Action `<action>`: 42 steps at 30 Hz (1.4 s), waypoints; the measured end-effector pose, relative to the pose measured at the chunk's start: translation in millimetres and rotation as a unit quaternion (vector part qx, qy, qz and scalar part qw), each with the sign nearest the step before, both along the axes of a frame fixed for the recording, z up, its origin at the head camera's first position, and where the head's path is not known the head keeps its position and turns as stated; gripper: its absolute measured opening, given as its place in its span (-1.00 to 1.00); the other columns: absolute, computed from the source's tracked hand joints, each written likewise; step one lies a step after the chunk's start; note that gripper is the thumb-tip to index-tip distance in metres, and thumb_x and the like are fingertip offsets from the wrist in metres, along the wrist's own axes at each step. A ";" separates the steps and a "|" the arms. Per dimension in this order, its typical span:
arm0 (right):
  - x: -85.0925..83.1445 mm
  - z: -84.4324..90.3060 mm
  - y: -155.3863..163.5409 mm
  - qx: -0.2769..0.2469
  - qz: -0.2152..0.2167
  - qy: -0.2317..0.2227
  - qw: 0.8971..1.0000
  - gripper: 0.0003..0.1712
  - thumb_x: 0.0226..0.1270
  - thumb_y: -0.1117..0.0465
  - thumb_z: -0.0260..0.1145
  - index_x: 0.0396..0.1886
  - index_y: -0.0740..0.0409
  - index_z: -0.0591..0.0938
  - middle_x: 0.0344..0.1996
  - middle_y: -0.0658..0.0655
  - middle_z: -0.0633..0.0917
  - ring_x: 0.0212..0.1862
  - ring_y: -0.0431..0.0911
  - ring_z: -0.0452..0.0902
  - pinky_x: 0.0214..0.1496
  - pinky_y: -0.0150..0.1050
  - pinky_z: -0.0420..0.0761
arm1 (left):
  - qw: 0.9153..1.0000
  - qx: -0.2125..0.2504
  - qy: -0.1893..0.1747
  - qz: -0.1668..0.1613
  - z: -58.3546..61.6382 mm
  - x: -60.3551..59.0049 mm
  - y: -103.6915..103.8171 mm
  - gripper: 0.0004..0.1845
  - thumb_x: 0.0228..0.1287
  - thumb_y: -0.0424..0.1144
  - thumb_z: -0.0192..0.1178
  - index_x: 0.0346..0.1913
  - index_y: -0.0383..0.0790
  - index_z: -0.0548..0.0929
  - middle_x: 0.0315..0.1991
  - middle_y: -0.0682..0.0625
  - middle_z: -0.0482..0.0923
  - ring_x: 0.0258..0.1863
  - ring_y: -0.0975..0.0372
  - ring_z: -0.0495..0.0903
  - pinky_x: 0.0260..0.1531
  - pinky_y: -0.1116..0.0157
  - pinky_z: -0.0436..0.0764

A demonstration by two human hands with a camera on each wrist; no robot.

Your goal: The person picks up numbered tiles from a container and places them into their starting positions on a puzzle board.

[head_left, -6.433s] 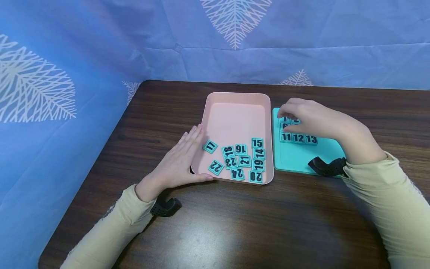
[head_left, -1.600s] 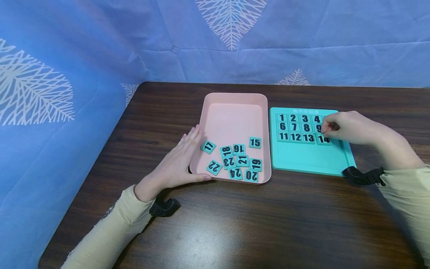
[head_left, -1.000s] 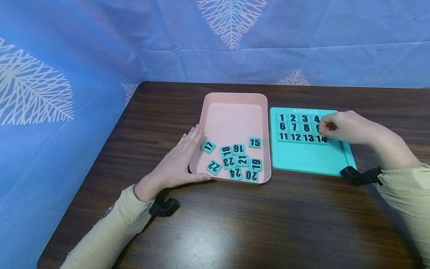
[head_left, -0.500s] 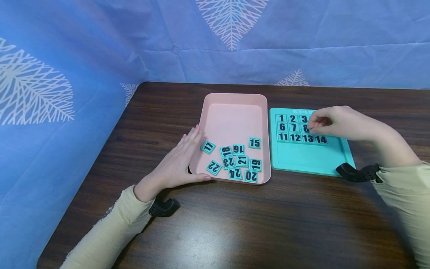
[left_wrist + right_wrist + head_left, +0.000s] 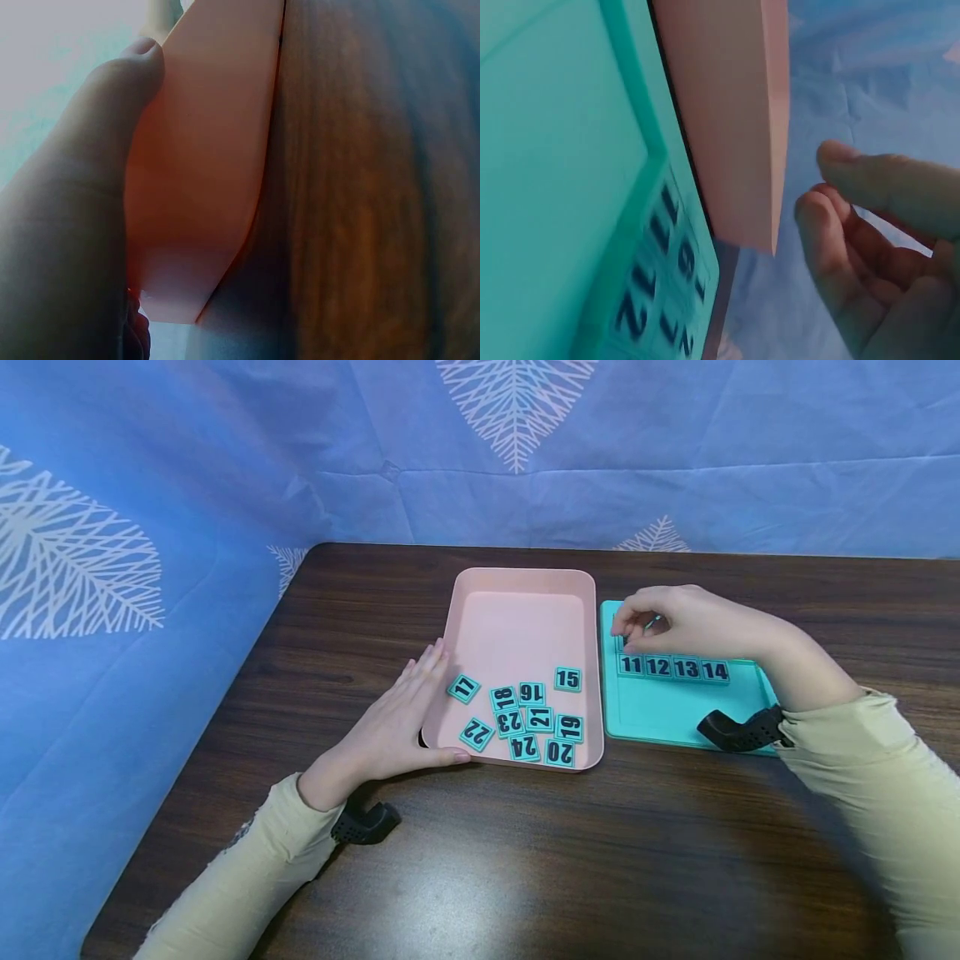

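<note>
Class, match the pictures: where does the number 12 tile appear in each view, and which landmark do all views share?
Head: the number 12 tile is right of centre, near mid-height.
Left wrist: not visible.
Right wrist: the tile is lower left, beside tile 11.
Shared landmark: the pink tray.

Your table (image 5: 525,843) has a dark brown top with streaky wood grain; its far corner at 10 o'clock is rounded, and the surface shines toward 6. Directly on it, at 12 o'clock from you, lies a pink tray (image 5: 517,627); just beside that, on its 3 o'clock side, lies a turquoise board (image 5: 663,710).
</note>
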State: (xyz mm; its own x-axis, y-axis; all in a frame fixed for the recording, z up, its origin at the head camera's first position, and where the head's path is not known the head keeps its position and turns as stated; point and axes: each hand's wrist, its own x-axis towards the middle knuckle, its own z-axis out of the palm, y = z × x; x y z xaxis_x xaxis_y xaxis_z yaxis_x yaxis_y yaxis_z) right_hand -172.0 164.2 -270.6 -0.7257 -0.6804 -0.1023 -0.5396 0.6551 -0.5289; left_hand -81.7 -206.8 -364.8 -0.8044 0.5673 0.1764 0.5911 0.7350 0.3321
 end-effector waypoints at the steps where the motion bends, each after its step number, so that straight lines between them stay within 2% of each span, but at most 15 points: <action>1: -0.8 -1.1 -4.8 -0.007 0.011 -0.001 1.000 -0.78 0.26 0.31 0.34 -0.10 0.14 0.61 -0.29 -0.01 0.57 -0.24 -0.15 0.47 -0.15 -0.27 0.58 | 1.000 0.000 -0.001 0.000 0.1 0.0 -0.1 0.27 0.00 0.52 0.07 0.52 -0.28 -0.20 0.53 -0.09 -0.37 0.49 0.13 -0.29 0.42 0.20 -0.18; 8: -5.7 -8.6 -36.7 -0.024 0.078 -0.009 0.997 -0.73 0.17 0.35 0.41 -0.12 0.16 0.60 -0.28 0.05 0.56 -0.22 -0.14 0.47 -0.06 -0.19 0.59 | 1.000 0.001 0.002 -0.001 -0.8 -0.4 -0.2 0.27 0.01 0.52 0.06 0.51 -0.30 -0.20 0.53 -0.10 -0.37 0.49 0.11 -0.27 0.42 0.20 -0.19; 13: -9.1 -16.2 -54.7 -0.015 0.097 -0.034 0.995 -0.75 0.15 0.43 0.37 -0.17 0.18 0.59 -0.33 0.08 0.55 -0.28 -0.12 0.45 -0.20 -0.19 0.55 | 1.000 0.005 0.002 -0.002 -2.0 -1.0 -0.1 0.27 0.01 0.51 0.07 0.51 -0.29 -0.19 0.53 -0.11 -0.36 0.49 0.11 -0.27 0.42 0.20 -0.19; 16: -9.3 -20.8 -63.3 -0.001 0.101 -0.041 0.994 -0.73 0.09 0.48 0.37 -0.20 0.21 0.60 -0.34 0.10 0.54 -0.30 -0.08 0.43 -0.26 -0.21 0.53 | 1.000 0.005 0.000 -0.001 -2.6 -1.1 -0.1 0.27 0.01 0.51 0.08 0.51 -0.29 -0.20 0.53 -0.10 -0.37 0.49 0.11 -0.27 0.42 0.20 -0.19; 20: -6.1 -24.3 -72.1 0.045 0.095 -0.017 0.994 -0.75 0.03 0.47 0.40 -0.29 0.23 0.57 -0.38 0.13 0.50 -0.33 -0.05 0.36 -0.31 -0.20 0.47 | 1.000 0.001 -0.004 0.003 -2.1 -0.8 0.2 0.27 0.00 0.52 0.08 0.52 -0.28 -0.20 0.53 -0.07 -0.39 0.49 0.14 -0.29 0.42 0.21 -0.19; 23: -3.8 -25.6 -77.0 0.079 0.090 -0.006 0.993 -0.80 0.06 0.43 0.40 -0.32 0.22 0.58 -0.41 0.11 0.49 -0.36 -0.06 0.33 -0.32 -0.19 0.44 | 1.000 0.000 -0.007 0.006 -1.4 -0.5 0.5 0.28 -0.01 0.52 0.08 0.52 -0.27 -0.20 0.53 -0.06 -0.39 0.49 0.14 -0.28 0.42 0.21 -0.19; 27: -3.5 -28.0 -81.3 0.093 0.088 -0.013 0.992 -0.85 0.14 0.38 0.40 -0.28 0.22 0.65 -0.39 0.06 0.59 -0.36 -0.10 0.43 -0.28 -0.19 0.51 | 1.000 0.002 -0.006 0.006 -1.1 -0.4 -0.1 0.27 -0.01 0.52 0.07 0.52 -0.27 -0.20 0.53 -0.06 -0.39 0.49 0.12 -0.27 0.42 0.21 -0.19; 32: -3.0 -29.6 -83.7 0.082 0.089 -0.021 0.992 -0.90 0.15 0.40 0.37 -0.33 0.20 0.65 -0.45 0.02 0.60 -0.42 -0.13 0.44 -0.32 -0.20 0.50 | 1.000 0.002 -0.005 0.004 -1.4 -1.3 -0.7 0.27 0.00 0.52 0.08 0.52 -0.27 -0.21 0.53 -0.07 -0.39 0.49 0.14 -0.29 0.42 0.21 -0.19; 42: -1.4 -31.3 -80.4 0.033 0.096 -0.031 0.994 -0.82 0.10 0.45 0.37 -0.37 0.18 0.54 -0.46 0.04 0.50 -0.40 -0.11 0.36 -0.33 -0.20 0.43 | 1.000 0.001 -0.012 0.007 -0.6 -0.6 -0.1 0.28 -0.01 0.52 0.08 0.52 -0.26 -0.22 0.53 -0.06 -0.40 0.49 0.15 -0.30 0.42 0.21 -0.21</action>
